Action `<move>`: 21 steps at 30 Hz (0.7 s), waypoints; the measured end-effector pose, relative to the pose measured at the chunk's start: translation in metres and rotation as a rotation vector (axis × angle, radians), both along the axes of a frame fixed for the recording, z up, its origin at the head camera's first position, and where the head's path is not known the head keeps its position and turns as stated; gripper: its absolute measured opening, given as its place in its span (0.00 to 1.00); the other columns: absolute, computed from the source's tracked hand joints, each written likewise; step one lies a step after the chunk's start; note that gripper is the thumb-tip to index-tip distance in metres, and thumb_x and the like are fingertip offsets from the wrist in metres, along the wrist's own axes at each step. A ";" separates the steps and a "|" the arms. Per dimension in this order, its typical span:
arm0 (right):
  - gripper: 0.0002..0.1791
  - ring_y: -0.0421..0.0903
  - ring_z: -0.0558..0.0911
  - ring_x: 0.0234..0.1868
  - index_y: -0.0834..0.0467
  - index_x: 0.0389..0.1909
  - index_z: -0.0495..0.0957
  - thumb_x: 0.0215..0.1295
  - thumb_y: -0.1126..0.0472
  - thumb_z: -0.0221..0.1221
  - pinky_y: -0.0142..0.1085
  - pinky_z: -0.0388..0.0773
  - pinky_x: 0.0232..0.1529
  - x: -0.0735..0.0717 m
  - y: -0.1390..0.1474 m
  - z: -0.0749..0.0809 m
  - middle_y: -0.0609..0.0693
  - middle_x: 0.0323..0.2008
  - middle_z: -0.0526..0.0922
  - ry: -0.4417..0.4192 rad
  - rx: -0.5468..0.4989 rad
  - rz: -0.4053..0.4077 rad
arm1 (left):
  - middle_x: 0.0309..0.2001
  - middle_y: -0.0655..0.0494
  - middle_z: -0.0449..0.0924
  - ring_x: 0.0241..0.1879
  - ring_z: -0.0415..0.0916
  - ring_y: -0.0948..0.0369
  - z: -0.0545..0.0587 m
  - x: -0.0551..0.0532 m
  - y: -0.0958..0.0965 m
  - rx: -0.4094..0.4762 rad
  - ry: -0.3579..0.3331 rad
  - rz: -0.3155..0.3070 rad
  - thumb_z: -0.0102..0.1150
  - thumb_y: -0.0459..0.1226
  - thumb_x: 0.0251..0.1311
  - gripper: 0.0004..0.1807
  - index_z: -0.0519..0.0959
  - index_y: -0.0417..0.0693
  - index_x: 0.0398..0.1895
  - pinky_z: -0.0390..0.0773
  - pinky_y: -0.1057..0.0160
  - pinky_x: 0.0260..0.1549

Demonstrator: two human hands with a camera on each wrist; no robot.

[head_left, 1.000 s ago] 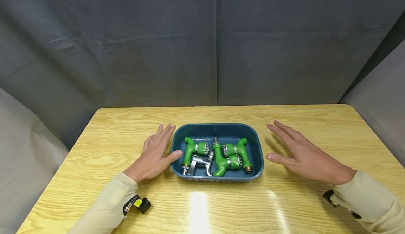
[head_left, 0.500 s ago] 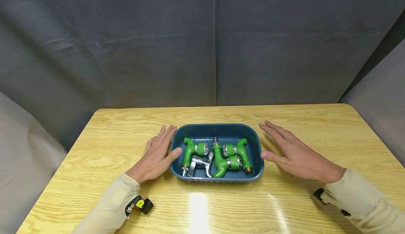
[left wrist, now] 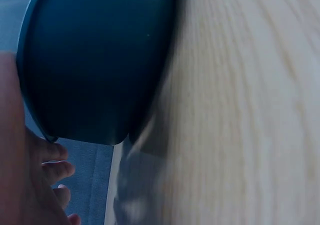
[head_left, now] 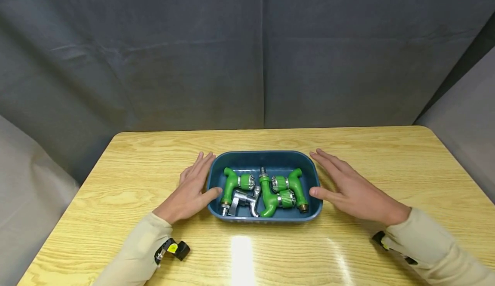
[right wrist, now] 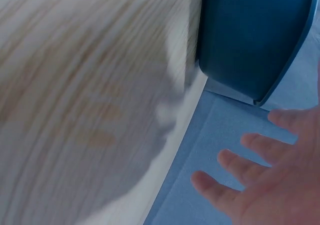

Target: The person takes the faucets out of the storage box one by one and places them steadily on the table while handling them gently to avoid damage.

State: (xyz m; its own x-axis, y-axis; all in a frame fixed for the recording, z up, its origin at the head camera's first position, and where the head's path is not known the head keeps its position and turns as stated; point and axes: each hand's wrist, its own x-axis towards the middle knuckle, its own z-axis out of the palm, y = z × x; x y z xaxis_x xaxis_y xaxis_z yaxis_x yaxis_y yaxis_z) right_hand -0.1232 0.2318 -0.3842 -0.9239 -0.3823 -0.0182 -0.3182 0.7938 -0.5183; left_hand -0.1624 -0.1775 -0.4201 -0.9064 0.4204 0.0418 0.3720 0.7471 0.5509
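Observation:
A dark blue plastic basin (head_left: 267, 219) sits on the table with several taps inside. One green tap (head_left: 230, 185) lies at the left, a chrome tap (head_left: 247, 200) beside it, a green tap (head_left: 268, 195) in the middle and another green tap (head_left: 297, 187) at the right. My left hand (head_left: 189, 191) is at the basin's left end, fingers extended along the outside and thumb over the rim. At the right end my right hand (head_left: 349, 187) has its fingers straight and spread, thumb tip overlapping the rim. In the right wrist view, the fingers (right wrist: 240, 167) stand off from the basin wall (right wrist: 250, 40).
The wooden table (head_left: 135, 178) extends to both sides of the basin. A grey cloth curtain (head_left: 193, 62) hangs behind the table's far edge, with paler cloth (head_left: 31, 191) at the left. A black wrist camera (head_left: 179, 250) sits by the left sleeve.
My right hand has moved left, from well apart to the basin's right rim. My left hand has barely shifted at the left end. Basin and taps stay in place.

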 end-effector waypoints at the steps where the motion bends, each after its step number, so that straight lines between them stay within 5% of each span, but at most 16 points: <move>1: 0.48 0.67 0.54 0.82 0.41 0.84 0.45 0.71 0.35 0.57 0.70 0.61 0.70 0.000 -0.001 0.000 0.57 0.84 0.47 -0.004 0.001 -0.001 | 0.85 0.49 0.44 0.86 0.33 0.47 0.000 0.000 0.000 -0.002 0.009 0.000 0.53 0.52 0.64 0.48 0.47 0.48 0.84 0.45 0.35 0.77; 8: 0.50 0.66 0.55 0.82 0.40 0.83 0.44 0.68 0.32 0.58 0.69 0.63 0.70 0.000 -0.007 -0.001 0.55 0.84 0.47 -0.008 0.011 -0.012 | 0.84 0.48 0.47 0.86 0.35 0.47 -0.002 -0.001 0.001 -0.008 0.049 0.004 0.51 0.44 0.61 0.46 0.51 0.45 0.83 0.46 0.35 0.77; 13: 0.52 0.66 0.55 0.81 0.47 0.84 0.43 0.69 0.32 0.57 0.68 0.62 0.71 -0.001 -0.009 -0.003 0.57 0.84 0.48 -0.016 0.023 -0.028 | 0.84 0.48 0.48 0.86 0.36 0.49 -0.004 -0.002 0.002 -0.033 0.060 0.005 0.49 0.44 0.62 0.44 0.53 0.43 0.82 0.46 0.37 0.77; 21: 0.50 0.65 0.54 0.82 0.51 0.84 0.42 0.73 0.36 0.56 0.66 0.62 0.71 -0.001 -0.010 -0.006 0.57 0.84 0.47 -0.032 0.019 -0.033 | 0.80 0.44 0.58 0.84 0.47 0.47 -0.002 -0.004 0.002 -0.059 0.081 -0.025 0.49 0.43 0.61 0.41 0.57 0.40 0.78 0.45 0.39 0.78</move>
